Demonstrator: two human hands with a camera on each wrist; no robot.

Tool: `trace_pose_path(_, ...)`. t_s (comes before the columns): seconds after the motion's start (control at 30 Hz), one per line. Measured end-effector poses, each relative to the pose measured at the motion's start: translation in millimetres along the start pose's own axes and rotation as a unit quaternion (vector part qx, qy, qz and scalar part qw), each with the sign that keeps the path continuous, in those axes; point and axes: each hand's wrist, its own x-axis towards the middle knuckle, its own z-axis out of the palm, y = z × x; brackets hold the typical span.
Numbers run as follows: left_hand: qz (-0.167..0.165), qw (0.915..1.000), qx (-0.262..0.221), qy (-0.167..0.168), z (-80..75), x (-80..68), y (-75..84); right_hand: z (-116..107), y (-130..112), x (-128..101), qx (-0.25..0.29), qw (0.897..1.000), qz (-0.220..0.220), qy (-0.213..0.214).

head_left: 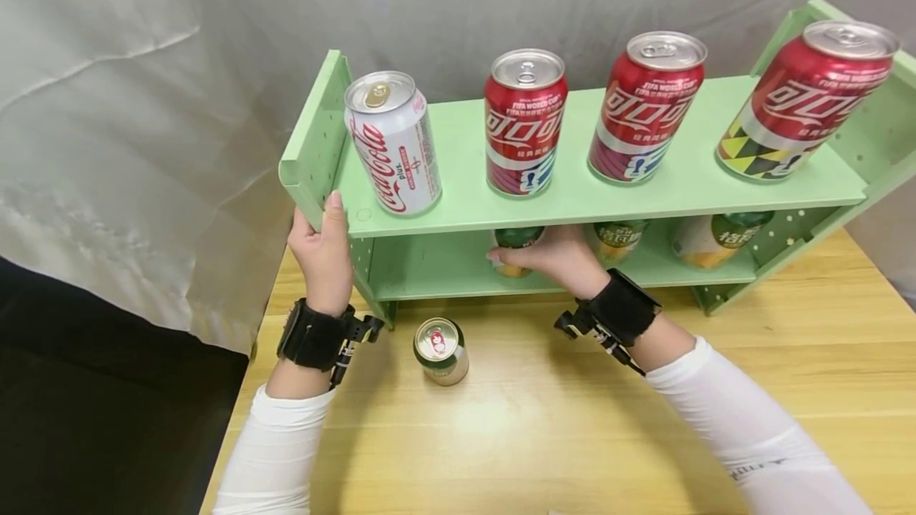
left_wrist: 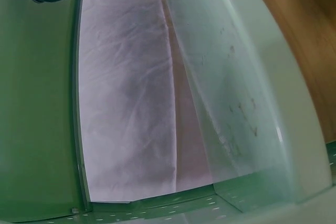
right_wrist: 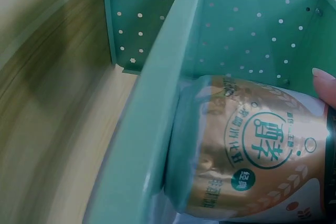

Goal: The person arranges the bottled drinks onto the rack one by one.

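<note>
A light green two-level shelf rack [head_left: 458, 141] stands on the wooden table. My left hand [head_left: 324, 261] grips its front left corner, with the thumb up on the side panel's edge. On the lower board [head_left: 422, 269], under the upper one, my right hand [head_left: 565, 259] holds a green-and-gold drink can [head_left: 517, 238]. The right wrist view shows that can [right_wrist: 257, 145] upright by the board's front lip, my thumb [right_wrist: 325, 85] at its upper part. The upper board hides part of the right fingers. A similar can [head_left: 440, 352] stands on the table before the rack.
The upper board carries a white Coca-Cola can [head_left: 395, 145] at left and red cola cans [head_left: 525, 125] spaced along it. Further right on the lower board are two more green-topped cans [head_left: 617, 237]. Grey cloth [head_left: 236, 102] hangs behind; a dark area [head_left: 93, 396] lies left.
</note>
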Motion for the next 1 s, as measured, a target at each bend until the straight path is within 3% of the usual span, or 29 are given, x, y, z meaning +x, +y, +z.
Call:
trace_pose_path(0.2,-0.003,1.0,-0.002,0.008,-0.1,-0.1,-1.2,2,4,1,0.009,1.0,-0.019,0.015)
trace_pose_path(0.53,-0.014,0.9999,-0.005,0.005,1.0,-1.6,-1.0,2,10,-6,0.034,0.999,0.006,0.015)
trace_pose_path(0.77,-0.004,0.9999,-0.015,0.003,4.2,-0.8,-1.4,-2,33,-15,0.002,1.0,0.029,0.009)
trace_pose_path(1.0,0.001,0.9999,-0.016,0.005,0.5,-0.4,-0.7,-1,33,-27,-0.02,0.999,0.037,0.025)
